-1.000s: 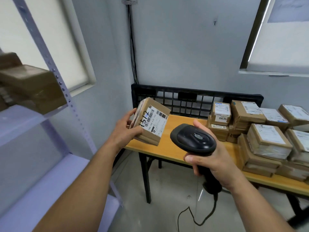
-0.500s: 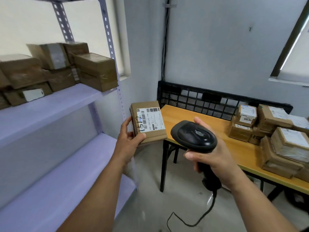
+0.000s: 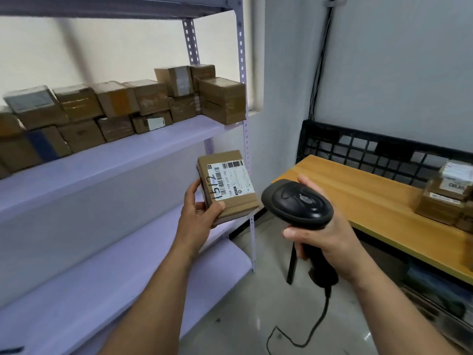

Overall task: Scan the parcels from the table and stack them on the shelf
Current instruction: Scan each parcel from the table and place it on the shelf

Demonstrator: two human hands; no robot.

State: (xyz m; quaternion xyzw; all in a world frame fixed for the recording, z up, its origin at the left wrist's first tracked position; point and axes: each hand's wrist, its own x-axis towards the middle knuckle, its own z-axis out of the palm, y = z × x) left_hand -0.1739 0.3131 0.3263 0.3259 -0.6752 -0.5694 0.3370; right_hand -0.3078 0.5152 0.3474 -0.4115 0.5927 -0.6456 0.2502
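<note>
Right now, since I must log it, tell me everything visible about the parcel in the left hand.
The parcel is a flat, closed box of brown cardboard with a white label showing barcodes and handwritten 1512. It faces label-up, tilted, in the air between the shelf and the scanner. Only the left hand holds it, thumb on its top near corner, fingers along its left edge.

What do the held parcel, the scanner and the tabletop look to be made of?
Parcel: brown cardboard, matte; dull tan faces, with a white paper label stuck on.
Scanner: black moulded plastic, slight sheen; soft highlights on the rounded head.
Tabletop: wood or wood-look laminate, smooth; orange-yellow with faint grain, and I cannot tell which.
</note>
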